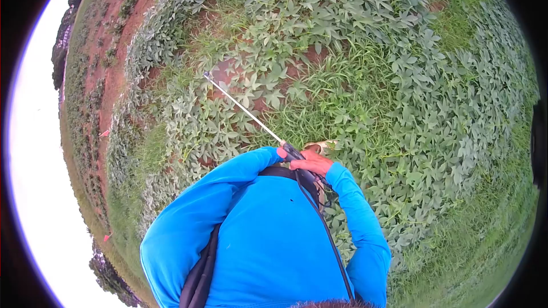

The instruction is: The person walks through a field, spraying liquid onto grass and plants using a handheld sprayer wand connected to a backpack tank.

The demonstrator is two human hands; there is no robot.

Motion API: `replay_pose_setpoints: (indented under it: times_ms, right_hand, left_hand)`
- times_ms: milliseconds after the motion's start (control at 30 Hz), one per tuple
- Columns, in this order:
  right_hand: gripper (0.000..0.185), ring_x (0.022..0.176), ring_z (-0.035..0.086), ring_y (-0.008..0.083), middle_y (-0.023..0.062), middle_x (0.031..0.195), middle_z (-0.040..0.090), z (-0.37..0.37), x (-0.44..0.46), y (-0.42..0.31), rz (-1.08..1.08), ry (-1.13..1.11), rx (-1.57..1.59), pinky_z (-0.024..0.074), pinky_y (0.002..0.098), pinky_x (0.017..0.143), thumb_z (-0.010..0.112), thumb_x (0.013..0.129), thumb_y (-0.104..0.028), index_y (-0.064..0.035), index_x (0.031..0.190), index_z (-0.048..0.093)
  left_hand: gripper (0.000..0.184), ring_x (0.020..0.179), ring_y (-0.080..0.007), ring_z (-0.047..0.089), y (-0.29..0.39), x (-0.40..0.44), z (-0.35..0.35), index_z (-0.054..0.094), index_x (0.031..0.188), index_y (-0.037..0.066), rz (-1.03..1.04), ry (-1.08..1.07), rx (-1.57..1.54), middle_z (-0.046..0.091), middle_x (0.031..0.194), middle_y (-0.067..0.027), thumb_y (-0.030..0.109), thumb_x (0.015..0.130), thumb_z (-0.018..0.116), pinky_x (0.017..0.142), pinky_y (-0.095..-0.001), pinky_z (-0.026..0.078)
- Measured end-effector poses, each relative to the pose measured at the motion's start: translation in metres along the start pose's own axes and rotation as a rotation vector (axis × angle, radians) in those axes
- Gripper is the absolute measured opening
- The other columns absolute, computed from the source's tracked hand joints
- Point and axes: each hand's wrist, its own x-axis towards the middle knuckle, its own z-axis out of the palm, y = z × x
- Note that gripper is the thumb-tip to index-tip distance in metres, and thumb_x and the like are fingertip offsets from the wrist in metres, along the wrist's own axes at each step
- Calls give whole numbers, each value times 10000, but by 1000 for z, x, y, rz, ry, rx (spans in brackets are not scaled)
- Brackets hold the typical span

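Note:
A spray wand [244, 108] with a thin pale tube slants up and left over the plants, its dark nozzle at the far end. A faint haze of spray shows around the nozzle. The wand's black handle [292, 151] is in front of my chest. My right hand [313, 162] is closed around this handle. At the handle's left side, close to the tube's base, a small part of my left hand [281, 153] shows; it appears to grip there, with most fingers hidden. A black hose [324, 217] runs down from the handle along my blue shirt.
Leafy crop plants [342, 0] and tall grass [359, 85] cover the ground ahead and to the right. Bare reddish soil [123, 57] with sparser plant rows lies to the left. Dark straps [202, 268] cross my shoulder. A pale shoe-like shape [325, 145] shows beyond my hands.

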Motion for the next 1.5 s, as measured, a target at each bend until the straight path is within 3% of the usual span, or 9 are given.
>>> replay_pose_setpoints:
  times_ms: [167, 333, 533, 600, 700, 1133, 1233, 1267, 1500]
  right_hand:
    - [475, 508, 438, 98, 5, 664, 484, -9, 3, -22, 23, 7, 74, 334, 258, 419, 594, 751, -501, -40, 862, 577]
    - [367, 782, 458, 108, 0, 773, 484, -5, -23, 43, -144, 112, 185, 364, 265, 718, 601, 766, -364, -24, 895, 553]
    - [304, 727, 432, 89, -16, 767, 467, 22, -136, 54, -219, 392, 436, 360, 243, 662, 635, 780, -309, -42, 880, 530]
    - [309, 715, 429, 89, -15, 763, 467, 38, -160, 60, -270, 509, 567, 360, 245, 647, 636, 778, -314, -44, 881, 528]
    - [306, 688, 438, 88, -7, 744, 481, 51, -192, 77, -201, 652, 666, 361, 240, 619, 635, 763, -311, -47, 876, 529]
    - [268, 480, 443, 84, 9, 632, 494, 138, -279, 132, -238, 1077, 1118, 340, 225, 429, 626, 763, -281, -70, 869, 500]
    - [252, 445, 429, 92, 10, 619, 478, 125, -278, 130, -391, 1113, 1285, 335, 232, 393, 619, 771, -262, -85, 883, 478]
    - [225, 421, 404, 90, 3, 597, 445, 115, -277, 131, -461, 1109, 1274, 322, 238, 361, 605, 789, -238, -98, 889, 459]
    - [177, 423, 358, 65, -21, 580, 381, 28, -276, 122, -712, 848, 1375, 296, 213, 349, 576, 821, -244, -118, 870, 462]
  left_hand:
    - [397, 723, -232, 616, 4, -4, -21, 635, 992, 108, -89, 76, 12, 653, 844, -122, 435, 785, 548, 675, -359, 488]
    - [417, 770, -248, 627, 14, 0, -31, 634, 1026, 116, -102, 3, 98, 654, 867, -139, 443, 784, 538, 711, -361, 491]
    - [386, 723, -238, 621, 16, 31, -49, 632, 1035, 131, -147, 12, 104, 654, 835, -123, 414, 790, 536, 674, -353, 495]
    - [292, 491, -127, 499, 32, 36, -62, 607, 912, 100, -56, 11, 172, 568, 676, -12, 368, 839, 520, 431, -288, 399]
    - [315, 553, -182, 552, 62, 46, -71, 628, 911, 92, -106, -41, 97, 613, 720, -75, 374, 812, 526, 528, -318, 456]
    - [253, 578, -85, 532, 168, 103, -95, 577, 905, 66, 171, -97, -135, 598, 762, -15, 309, 874, 513, 491, -245, 412]
    - [253, 586, -85, 541, 203, 95, -106, 571, 917, 62, 162, 8, -144, 600, 772, -23, 304, 890, 504, 493, -238, 422]
    - [237, 583, -87, 543, 182, 120, -105, 570, 937, 53, 345, 71, -295, 605, 785, -29, 278, 898, 506, 497, -236, 439]
    - [231, 543, -100, 524, 217, 127, -131, 562, 945, 46, 243, 58, -301, 589, 761, -28, 270, 895, 532, 466, -237, 423]
